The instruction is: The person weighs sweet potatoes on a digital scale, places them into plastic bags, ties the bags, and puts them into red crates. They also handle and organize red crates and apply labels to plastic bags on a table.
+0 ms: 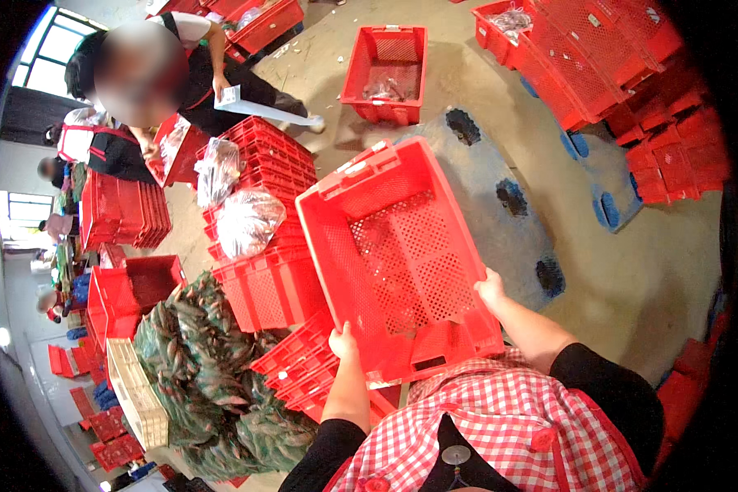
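Observation:
A red plastic crate (pixel 329 246) is held out in front of my body, tilted with its inside facing me. Its perforated bottom shows. My left hand (pixel 344 341) grips the near left part of its rim. On the right side rim, my right hand (pixel 491 289) has hold of the crate too. Just left of my left hand are nested red crates (pixel 301 363). Beyond them stand stacked red crates (pixel 267 292), with a clear plastic bag (pixel 249 221) on top. A blue-grey plastic pallet (pixel 486 190) lies on the floor past my right hand.
A heap of green net bags (pixel 221 375) lies left, beside a cream plastic crate (pixel 129 393). At upper left a person (pixel 203 61) holds a long pale bar (pixel 270 111). A red crate (pixel 358 67) holding clear plastic stands ahead; stacked red crates (pixel 590 55) rise at upper right.

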{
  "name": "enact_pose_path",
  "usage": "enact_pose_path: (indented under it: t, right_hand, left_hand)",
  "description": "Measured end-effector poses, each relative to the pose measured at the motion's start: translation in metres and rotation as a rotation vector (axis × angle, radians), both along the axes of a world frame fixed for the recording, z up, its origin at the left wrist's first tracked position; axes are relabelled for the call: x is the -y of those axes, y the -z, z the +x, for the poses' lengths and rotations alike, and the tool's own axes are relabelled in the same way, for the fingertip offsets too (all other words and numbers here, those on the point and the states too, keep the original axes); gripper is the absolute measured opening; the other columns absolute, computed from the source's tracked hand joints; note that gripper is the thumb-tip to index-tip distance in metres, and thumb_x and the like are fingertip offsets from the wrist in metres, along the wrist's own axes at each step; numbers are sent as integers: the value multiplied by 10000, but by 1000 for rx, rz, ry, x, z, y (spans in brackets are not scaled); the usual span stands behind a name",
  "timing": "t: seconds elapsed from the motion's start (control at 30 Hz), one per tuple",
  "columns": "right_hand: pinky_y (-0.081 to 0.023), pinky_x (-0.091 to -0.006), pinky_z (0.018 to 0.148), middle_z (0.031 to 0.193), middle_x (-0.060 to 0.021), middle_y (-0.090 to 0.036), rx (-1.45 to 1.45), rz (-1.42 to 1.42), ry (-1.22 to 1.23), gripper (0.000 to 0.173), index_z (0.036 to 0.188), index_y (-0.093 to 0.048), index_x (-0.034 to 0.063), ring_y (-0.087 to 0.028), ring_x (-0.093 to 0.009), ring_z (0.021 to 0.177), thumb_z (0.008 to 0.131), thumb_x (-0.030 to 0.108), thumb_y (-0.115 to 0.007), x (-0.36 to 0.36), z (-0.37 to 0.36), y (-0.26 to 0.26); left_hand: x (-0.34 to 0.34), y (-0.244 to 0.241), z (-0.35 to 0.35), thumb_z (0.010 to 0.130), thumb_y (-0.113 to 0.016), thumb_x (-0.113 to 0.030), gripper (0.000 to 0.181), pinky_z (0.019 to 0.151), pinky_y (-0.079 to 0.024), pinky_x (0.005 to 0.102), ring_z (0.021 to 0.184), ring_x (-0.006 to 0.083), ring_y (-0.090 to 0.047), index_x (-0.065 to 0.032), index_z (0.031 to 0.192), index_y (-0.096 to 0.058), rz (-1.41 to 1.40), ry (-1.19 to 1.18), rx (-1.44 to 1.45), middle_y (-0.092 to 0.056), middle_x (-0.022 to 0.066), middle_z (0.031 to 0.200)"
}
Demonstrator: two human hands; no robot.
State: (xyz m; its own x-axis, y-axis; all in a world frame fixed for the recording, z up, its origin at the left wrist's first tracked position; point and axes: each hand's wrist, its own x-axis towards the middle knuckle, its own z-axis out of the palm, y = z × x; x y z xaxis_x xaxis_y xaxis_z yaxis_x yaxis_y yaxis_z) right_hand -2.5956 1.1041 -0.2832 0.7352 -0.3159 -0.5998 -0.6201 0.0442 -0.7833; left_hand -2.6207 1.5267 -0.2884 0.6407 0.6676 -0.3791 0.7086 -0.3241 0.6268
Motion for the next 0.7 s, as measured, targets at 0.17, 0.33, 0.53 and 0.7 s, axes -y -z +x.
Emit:
enact_pose_path:
  t: [0.17,0.33,0.53,0.7]
  right_hand:
    - [-468,-310,759,1008,-97,-662,-30,-109,-177,600,1313,-499,99,-624,-211,885,730,-43,-515,-28,104,-48]
    - [-469,-348,699,928,-147,-655,-109,-197,-291,574,1299,-511,122,-626,-255,818,739,-2,-534,-28,178,-27]
    - [-471,-370,715,1007,-177,-637,-244,-150,-342,641,1366,-430,119,-625,-283,849,751,28,-586,-11,187,11]
    - [-473,-367,795,1191,-172,-580,-154,-101,-383,677,1410,-349,133,-593,-283,1010,783,-17,-554,-11,165,60]
  left_hand:
    - [-33,13,45,796,-698,-201,281,614,-455,428,637,308,-595,59,855,-611,73,-38,102,-658,191,781]
    - [-17,-24,126,819,-668,-239,304,695,-469,404,732,333,-603,48,876,-589,177,66,-167,-649,213,851]
    - [-2,-2,121,824,-653,-263,349,727,-469,475,819,430,-602,71,871,-564,351,147,-156,-623,272,852]
    - [-17,1,117,814,-670,-225,350,741,-483,451,843,427,-610,91,928,-570,268,178,-154,-633,275,893]
